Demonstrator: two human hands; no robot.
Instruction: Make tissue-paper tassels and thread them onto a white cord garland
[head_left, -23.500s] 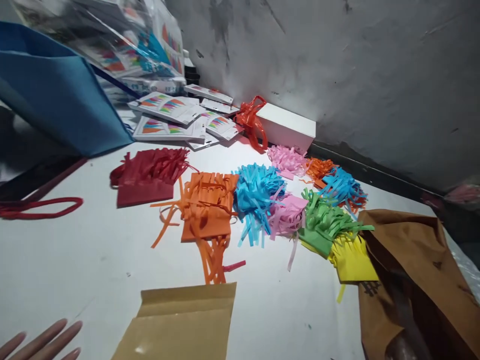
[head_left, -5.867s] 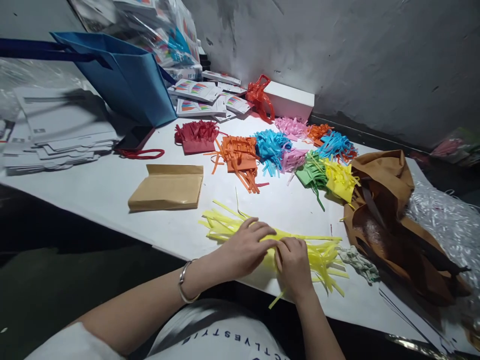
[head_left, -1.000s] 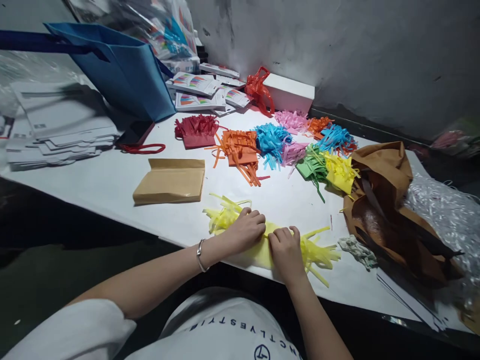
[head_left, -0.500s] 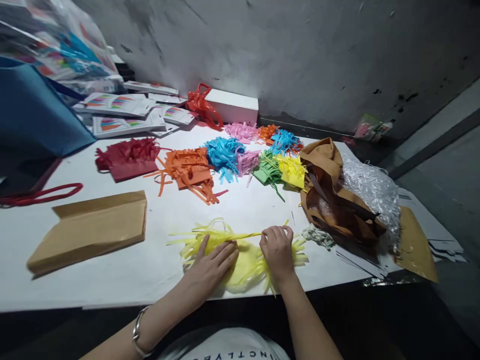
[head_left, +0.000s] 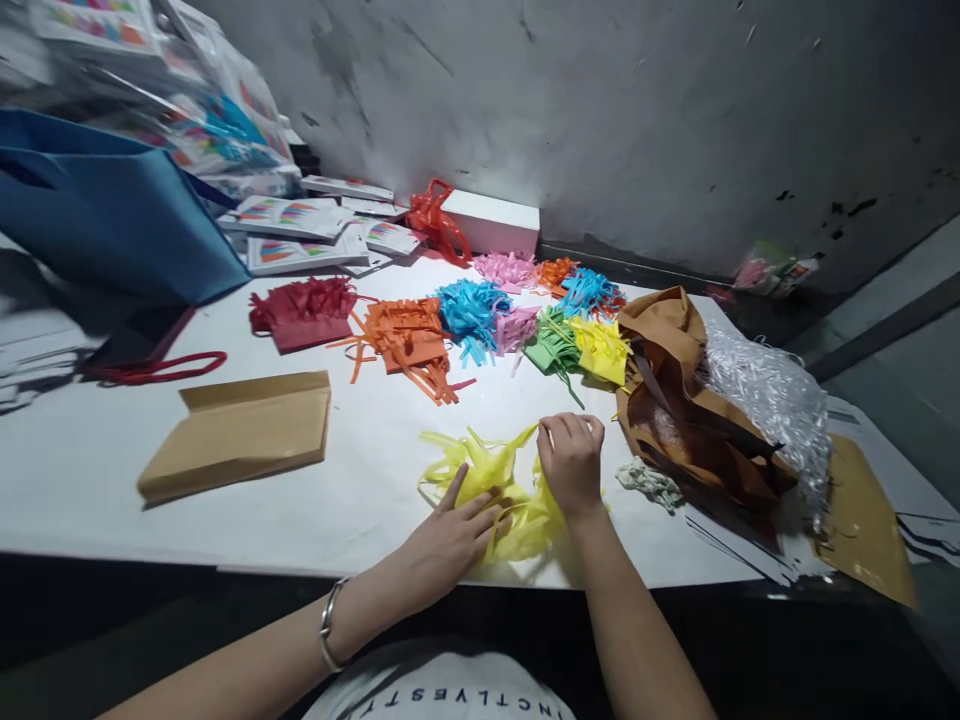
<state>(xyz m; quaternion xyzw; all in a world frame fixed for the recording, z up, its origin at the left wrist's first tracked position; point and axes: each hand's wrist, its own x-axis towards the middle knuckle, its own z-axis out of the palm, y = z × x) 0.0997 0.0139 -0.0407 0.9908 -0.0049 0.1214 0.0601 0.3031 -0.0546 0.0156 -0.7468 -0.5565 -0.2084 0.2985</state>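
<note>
Yellow fringed tissue paper (head_left: 491, 465) lies crumpled on the white-covered table (head_left: 382, 520) in front of me. My left hand (head_left: 442, 545) rests on it with fingers stretched out and spread, pressing it down near its front edge. At the paper's right side, my right hand (head_left: 574, 465) is closed in a pinch on a raised part of the same sheet. That part runs up as a narrow peak to my fingertips. Some of the paper is hidden under both hands.
A folded brown paper piece (head_left: 240, 440) lies at left. Behind are fringed bundles in dark red (head_left: 300, 315), orange (head_left: 405, 335), blue (head_left: 469, 310), green (head_left: 553, 345) and yellow (head_left: 604, 350). A brown bag (head_left: 667, 370), silvery shreds (head_left: 772, 400) and a crumpled whitish piece (head_left: 649, 483) sit at right.
The yellow tissue paper has bunched up, its left strands drawn in to the right. My right hand has raised its pinched part. The camera view has shifted left.
</note>
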